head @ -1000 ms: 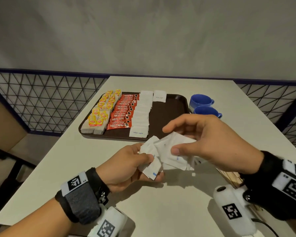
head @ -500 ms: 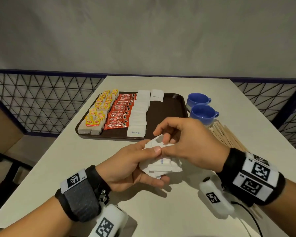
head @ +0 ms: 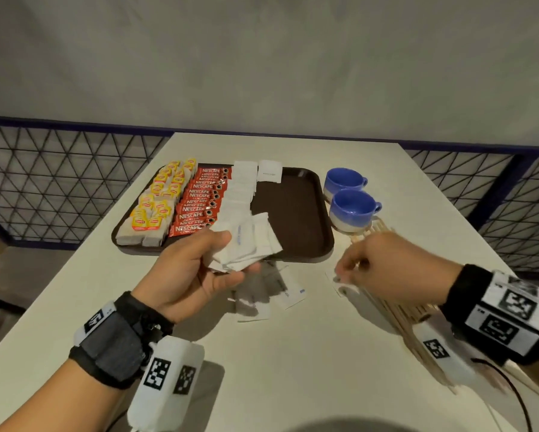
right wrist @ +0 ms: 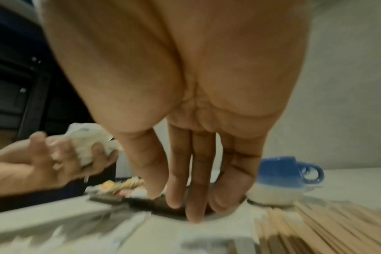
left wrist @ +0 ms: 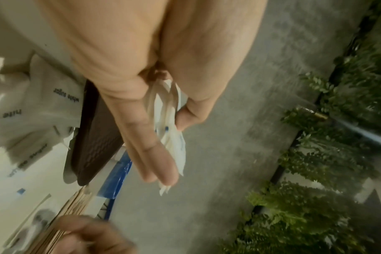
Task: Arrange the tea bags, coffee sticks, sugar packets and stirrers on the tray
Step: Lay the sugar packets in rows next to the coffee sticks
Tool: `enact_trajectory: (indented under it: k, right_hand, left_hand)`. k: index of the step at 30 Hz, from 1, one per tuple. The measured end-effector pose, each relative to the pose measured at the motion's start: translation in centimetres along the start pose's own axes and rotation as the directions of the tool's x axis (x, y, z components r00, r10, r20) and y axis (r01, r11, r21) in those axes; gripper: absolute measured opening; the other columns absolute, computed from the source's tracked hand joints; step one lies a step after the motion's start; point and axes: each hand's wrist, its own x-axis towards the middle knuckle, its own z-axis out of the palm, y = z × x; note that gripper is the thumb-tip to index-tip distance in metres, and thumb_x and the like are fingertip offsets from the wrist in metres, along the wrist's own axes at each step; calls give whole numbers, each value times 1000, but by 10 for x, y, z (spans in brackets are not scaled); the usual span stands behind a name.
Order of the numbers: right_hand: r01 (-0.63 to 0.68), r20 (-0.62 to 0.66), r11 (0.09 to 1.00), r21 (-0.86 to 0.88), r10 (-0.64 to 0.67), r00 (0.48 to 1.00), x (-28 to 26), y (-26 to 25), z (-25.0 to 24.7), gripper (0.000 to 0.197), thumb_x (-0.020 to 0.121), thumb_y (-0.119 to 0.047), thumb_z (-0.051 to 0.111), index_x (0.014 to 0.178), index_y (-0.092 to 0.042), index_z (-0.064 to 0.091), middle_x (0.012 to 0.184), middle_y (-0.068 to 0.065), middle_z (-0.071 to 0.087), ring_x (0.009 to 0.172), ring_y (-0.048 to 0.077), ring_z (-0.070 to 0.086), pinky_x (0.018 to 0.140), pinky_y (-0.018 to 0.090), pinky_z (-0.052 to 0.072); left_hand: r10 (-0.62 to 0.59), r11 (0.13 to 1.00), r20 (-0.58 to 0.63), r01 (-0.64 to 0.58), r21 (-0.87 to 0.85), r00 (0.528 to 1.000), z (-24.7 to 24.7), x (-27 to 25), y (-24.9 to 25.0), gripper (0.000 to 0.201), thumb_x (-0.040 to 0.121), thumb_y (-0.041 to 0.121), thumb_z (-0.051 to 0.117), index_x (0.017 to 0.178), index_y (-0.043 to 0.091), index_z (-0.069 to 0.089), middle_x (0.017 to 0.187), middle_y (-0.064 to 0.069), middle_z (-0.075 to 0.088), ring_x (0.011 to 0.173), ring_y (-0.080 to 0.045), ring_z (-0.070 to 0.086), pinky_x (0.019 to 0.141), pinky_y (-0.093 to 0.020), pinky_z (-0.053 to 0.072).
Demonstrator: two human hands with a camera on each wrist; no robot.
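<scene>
Left hand [head: 187,272] is clamping a fanned bunch of sugar packets [head: 249,244] above the tray [head: 296,213]; right hand [head: 383,263], fingers straight and together, is touching a packet on the table [head: 293,369] beside the stirrers [head: 402,310].

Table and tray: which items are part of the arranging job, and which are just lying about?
Job:
tray
tea bags
coffee sticks
sugar packets, gripped by left hand
loose packets
stirrers, by right hand

Lying about:
two blue cups

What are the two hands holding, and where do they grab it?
The left hand pinches a bunch of sugar packets by their near ends. The right hand holds nothing; its fingers reach down to the table.
</scene>
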Motion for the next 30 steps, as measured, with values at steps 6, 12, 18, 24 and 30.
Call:
enact_trajectory:
  k: [6, 12, 18, 24, 30]
  right_hand:
    - [158, 169, 963, -218, -122, 978, -5, -8, 25, 28, 102, -36, 57, 128, -35, 68, 123, -23, 62, 104, 1, 35, 93, 19, 37]
    - [237, 136, 967, -99, -223, 965, 3, -32, 22, 36, 96, -33, 69, 131, -40, 65, 121, -26, 56, 114, -2, 41, 99, 14, 36]
    - [207, 252, 930, -302, -132, 959, 20, -36, 23, 59, 88, -41, 79, 142, -37, 55, 123, -16, 53, 112, 9, 40, 98, 30, 46]
    - [173, 261, 947, -271, -100, 960, 34, -37, 22, 47, 76, -39, 89, 116, -38, 66, 104, -17, 50, 98, 5, 41, 85, 23, 48]
    - [117, 264, 980, -160, -72, 962, 42, -31, 15, 40, 74, -25, 92, 102, -37, 66, 99, -11, 65, 91, 9, 60, 82, 28, 57]
  left_hand:
    - [-48, 992, -29, 44, -116, 998, -15, -3, 8, 41, 96, 15, 39, 131, 8, 59, 126, -28, 68, 82, -48, 74, 53, -35, 63]
    - [66, 998, -122, -65, 17, 990, -21, -6, 11, 49, 89, 22, 64, 137, 10, 59, 122, -22, 71, 80, -35, 77, 51, -27, 61]
    - [85, 993, -133, -73, 91, 987, -30, -11, 8, 45, 92, 4, 58, 135, 12, 57, 123, -21, 71, 98, -41, 75, 55, -31, 63]
    - [52, 993, -140, -36, 115, 989, -27, -14, -5, 37, 96, -5, 52, 131, 6, 60, 118, -17, 74, 100, -35, 75, 61, -38, 64]
    - [2, 979, -61, 10, 203, 998, -21, -16, -15, 50, 92, -7, 58, 138, 11, 55, 123, -17, 73, 108, -37, 73, 62, -34, 63]
